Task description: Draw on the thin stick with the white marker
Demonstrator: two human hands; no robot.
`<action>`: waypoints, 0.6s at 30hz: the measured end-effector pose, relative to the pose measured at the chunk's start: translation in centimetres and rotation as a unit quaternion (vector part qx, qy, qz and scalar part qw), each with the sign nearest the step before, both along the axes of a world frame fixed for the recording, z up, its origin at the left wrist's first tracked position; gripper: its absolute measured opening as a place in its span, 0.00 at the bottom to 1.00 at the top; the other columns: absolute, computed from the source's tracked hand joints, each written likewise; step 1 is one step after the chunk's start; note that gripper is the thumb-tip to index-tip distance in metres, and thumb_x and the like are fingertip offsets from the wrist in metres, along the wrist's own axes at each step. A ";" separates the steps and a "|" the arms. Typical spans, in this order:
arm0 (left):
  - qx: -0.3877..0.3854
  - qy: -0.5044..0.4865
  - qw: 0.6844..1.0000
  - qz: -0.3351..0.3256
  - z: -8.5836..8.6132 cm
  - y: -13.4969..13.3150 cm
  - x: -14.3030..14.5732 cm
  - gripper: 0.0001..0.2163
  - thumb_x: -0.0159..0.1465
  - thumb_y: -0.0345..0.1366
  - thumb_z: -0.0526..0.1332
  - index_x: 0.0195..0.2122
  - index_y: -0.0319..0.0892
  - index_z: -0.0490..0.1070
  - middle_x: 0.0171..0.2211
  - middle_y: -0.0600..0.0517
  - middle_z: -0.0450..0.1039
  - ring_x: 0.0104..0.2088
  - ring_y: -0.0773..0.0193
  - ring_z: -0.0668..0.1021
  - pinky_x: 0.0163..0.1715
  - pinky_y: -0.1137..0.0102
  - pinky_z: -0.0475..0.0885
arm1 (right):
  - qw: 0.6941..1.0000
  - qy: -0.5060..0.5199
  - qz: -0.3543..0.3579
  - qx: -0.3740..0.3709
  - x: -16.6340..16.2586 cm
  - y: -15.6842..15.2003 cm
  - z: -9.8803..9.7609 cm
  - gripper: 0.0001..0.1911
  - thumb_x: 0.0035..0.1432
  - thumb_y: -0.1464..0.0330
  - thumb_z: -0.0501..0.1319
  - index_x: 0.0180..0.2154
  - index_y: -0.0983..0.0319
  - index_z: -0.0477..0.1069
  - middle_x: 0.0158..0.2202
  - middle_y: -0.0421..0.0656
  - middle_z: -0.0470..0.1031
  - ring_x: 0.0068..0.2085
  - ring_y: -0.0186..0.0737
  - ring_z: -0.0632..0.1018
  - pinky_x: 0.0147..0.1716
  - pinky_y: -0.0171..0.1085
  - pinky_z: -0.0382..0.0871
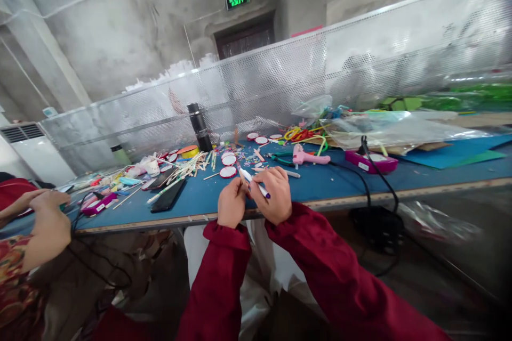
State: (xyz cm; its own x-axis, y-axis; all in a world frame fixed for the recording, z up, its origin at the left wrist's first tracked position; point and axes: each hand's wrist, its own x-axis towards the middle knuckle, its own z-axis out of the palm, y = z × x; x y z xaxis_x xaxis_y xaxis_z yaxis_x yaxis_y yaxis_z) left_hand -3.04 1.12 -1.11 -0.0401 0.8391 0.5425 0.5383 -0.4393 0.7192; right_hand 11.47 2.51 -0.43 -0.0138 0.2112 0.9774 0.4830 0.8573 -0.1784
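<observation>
My right hand [275, 194] is closed around a white marker pen [245, 173] with a dark purple-blue end, its tip slanting up to the left. Close beside it, my left hand [232, 203] is pinched shut near the pen. Whatever its fingers hold is too small and covered to name. Both hands are over the front edge of the blue table [208, 200]. Just beyond them lie red-rimmed white discs [228, 171]. A pink glue gun [310, 156] rests to the right of my hands, with green-handled pliers [280, 158] near it.
A black phone [168, 195] and wooden sticks [190, 169] lie left. A black thermos [200, 128] stands behind. Purple boxes [372, 162] with cables sit at the right and left. Plastic bags [400, 128] cover the right side. A co-worker's hands [50, 208] are at far left.
</observation>
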 end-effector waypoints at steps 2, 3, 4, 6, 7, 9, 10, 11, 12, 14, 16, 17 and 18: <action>-0.002 0.003 1.000 -0.001 0.0 0.0 0.0 0.10 0.69 0.36 0.55 0.30 0.44 0.68 0.25 0.57 0.71 0.28 0.66 0.71 0.29 0.72 0.61 | 1.000 0.005 -0.003 -0.001 0.0 0.0 0.0 0.07 0.66 0.70 0.60 0.33 0.56 0.66 0.31 0.40 0.79 0.37 0.43 0.76 0.45 0.48 0.65; -0.003 0.003 1.000 -0.001 0.0 0.0 0.0 0.10 0.69 0.36 0.55 0.30 0.44 0.68 0.24 0.57 0.71 0.28 0.66 0.72 0.29 0.72 0.62 | 1.000 0.006 -0.005 -0.003 -0.1 0.0 0.0 0.07 0.65 0.70 0.60 0.33 0.56 0.67 0.32 0.40 0.79 0.37 0.43 0.76 0.45 0.48 0.64; -0.003 0.004 1.000 0.002 0.1 0.0 0.0 0.10 0.69 0.37 0.55 0.30 0.44 0.68 0.24 0.57 0.71 0.28 0.66 0.72 0.29 0.72 0.62 | 1.000 0.005 -0.007 -0.005 -0.1 0.1 0.0 0.07 0.65 0.70 0.60 0.33 0.56 0.67 0.32 0.40 0.79 0.37 0.43 0.76 0.46 0.48 0.64; -0.001 0.005 1.000 0.005 0.1 0.0 0.0 0.10 0.69 0.37 0.55 0.30 0.44 0.68 0.25 0.57 0.71 0.28 0.65 0.71 0.29 0.72 0.62 | 1.000 0.000 -0.006 -0.007 -0.1 0.1 -0.1 0.06 0.65 0.70 0.60 0.33 0.56 0.67 0.32 0.40 0.79 0.37 0.43 0.76 0.46 0.48 0.64; 0.001 0.005 1.000 0.005 0.1 0.0 0.0 0.10 0.69 0.37 0.55 0.31 0.44 0.68 0.25 0.56 0.72 0.28 0.65 0.71 0.29 0.72 0.62 | 1.000 -0.001 -0.004 -0.006 -0.1 0.1 -0.1 0.07 0.65 0.70 0.61 0.33 0.56 0.67 0.31 0.40 0.79 0.37 0.43 0.76 0.46 0.48 0.63; 0.003 0.003 1.000 -0.001 0.1 0.0 0.0 0.09 0.69 0.37 0.55 0.31 0.44 0.68 0.25 0.56 0.72 0.28 0.65 0.72 0.29 0.72 0.62 | 1.000 0.003 -0.002 -0.002 -0.1 0.1 -0.1 0.07 0.65 0.70 0.60 0.32 0.56 0.66 0.31 0.40 0.79 0.36 0.43 0.76 0.46 0.47 0.63; 0.003 0.001 1.000 -0.006 0.1 -0.1 0.0 0.09 0.69 0.37 0.55 0.31 0.44 0.68 0.25 0.56 0.72 0.28 0.65 0.72 0.29 0.72 0.62 | 1.000 0.007 -0.004 -0.002 -0.1 0.1 -0.1 0.07 0.65 0.70 0.60 0.32 0.56 0.66 0.31 0.40 0.78 0.36 0.43 0.76 0.45 0.47 0.63; 0.003 0.000 1.000 -0.010 0.0 -0.1 0.0 0.09 0.69 0.37 0.55 0.31 0.44 0.68 0.25 0.56 0.72 0.28 0.65 0.72 0.29 0.72 0.62 | 1.000 0.011 -0.008 -0.002 -0.1 0.1 -0.1 0.07 0.65 0.70 0.60 0.32 0.56 0.66 0.31 0.40 0.78 0.36 0.43 0.76 0.45 0.47 0.63; 0.004 0.000 1.000 -0.013 0.0 -0.1 -0.1 0.10 0.69 0.37 0.55 0.31 0.44 0.68 0.25 0.56 0.72 0.28 0.65 0.72 0.29 0.72 0.62 | 1.000 0.012 -0.010 -0.004 -0.1 0.0 -0.1 0.07 0.65 0.70 0.60 0.33 0.56 0.67 0.31 0.40 0.78 0.37 0.43 0.76 0.45 0.47 0.63; 0.008 0.002 1.000 -0.014 -0.1 -0.1 -0.1 0.10 0.69 0.37 0.55 0.31 0.44 0.68 0.25 0.56 0.72 0.28 0.64 0.72 0.29 0.71 0.62 | 1.000 0.009 -0.010 -0.008 -0.1 -0.1 -0.1 0.06 0.65 0.70 0.60 0.33 0.56 0.67 0.31 0.40 0.78 0.37 0.43 0.76 0.46 0.48 0.63; 0.012 0.003 1.000 -0.011 -0.1 -0.1 -0.1 0.10 0.70 0.37 0.55 0.31 0.44 0.68 0.26 0.56 0.73 0.28 0.64 0.72 0.29 0.71 0.61 | 1.000 0.004 -0.003 -0.009 -0.1 -0.1 -0.1 0.06 0.64 0.70 0.61 0.33 0.56 0.67 0.31 0.40 0.79 0.37 0.43 0.76 0.46 0.48 0.63; 0.013 0.003 1.000 -0.010 -0.1 -0.1 -0.1 0.09 0.70 0.37 0.55 0.31 0.44 0.68 0.26 0.55 0.73 0.28 0.64 0.72 0.29 0.71 0.61 | 1.000 0.005 -0.001 -0.009 -0.1 -0.2 -0.1 0.07 0.64 0.70 0.61 0.32 0.56 0.67 0.31 0.40 0.79 0.37 0.43 0.76 0.46 0.48 0.63; 0.012 0.003 1.000 -0.010 0.0 -0.1 -0.1 0.09 0.70 0.37 0.55 0.31 0.44 0.68 0.26 0.55 0.73 0.29 0.64 0.72 0.29 0.71 0.61 | 1.000 0.007 -0.002 -0.010 -0.1 -0.2 -0.1 0.07 0.64 0.70 0.60 0.32 0.56 0.66 0.31 0.40 0.79 0.37 0.43 0.76 0.46 0.48 0.63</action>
State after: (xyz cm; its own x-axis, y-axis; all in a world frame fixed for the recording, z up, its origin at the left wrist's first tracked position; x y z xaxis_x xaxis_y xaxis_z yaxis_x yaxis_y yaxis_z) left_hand -3.14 1.01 -1.13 -0.0206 0.8263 0.5629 0.5340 -0.4669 0.7049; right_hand 11.36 2.30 -0.48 0.0000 0.2301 0.9732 0.4834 0.8519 -0.2014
